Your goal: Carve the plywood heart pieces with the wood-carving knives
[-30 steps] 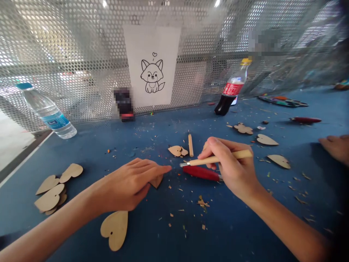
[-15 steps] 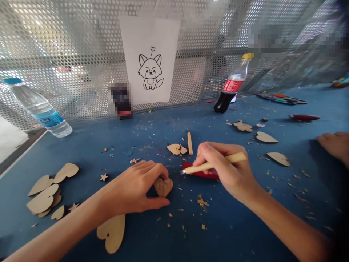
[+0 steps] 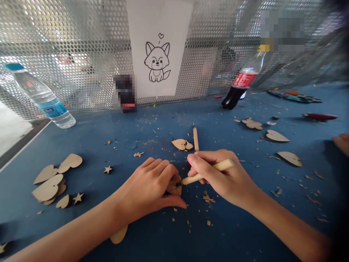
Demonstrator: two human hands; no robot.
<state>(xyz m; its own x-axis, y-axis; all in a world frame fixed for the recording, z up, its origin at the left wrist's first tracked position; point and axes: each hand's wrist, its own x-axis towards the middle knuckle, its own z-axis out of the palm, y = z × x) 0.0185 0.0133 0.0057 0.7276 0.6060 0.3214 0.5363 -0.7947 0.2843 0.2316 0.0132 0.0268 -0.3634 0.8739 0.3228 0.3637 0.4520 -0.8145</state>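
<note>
My left hand point(image 3: 152, 183) is closed around a small brown wooden piece point(image 3: 175, 188) and presses it on the blue table; the fingers hide part of it. My right hand point(image 3: 225, 176) grips a carving tool point(image 3: 224, 166) with a pale round wooden handle, pen-fashion. Its dark metal tip touches, or nearly touches, the piece's right side. A wooden heart cutout point(image 3: 119, 234) lies partly under my left forearm. Just beyond my right hand are a short wooden stick point(image 3: 195, 139) and a small wooden heart point(image 3: 179, 144).
Several wooden hearts point(image 3: 49, 187) and small stars point(image 3: 78, 198) lie left; more cutouts point(image 3: 276, 136) lie right among shavings. A water bottle point(image 3: 56, 109), a cola bottle point(image 3: 240, 87) and a fox drawing point(image 3: 157, 62) stand along the mesh. Another person's hand point(image 3: 342, 142) rests at right.
My right hand has brought the carving tool's tip left to the wooden piece. The red object under it is now hidden. The whole view has shifted slightly.
</note>
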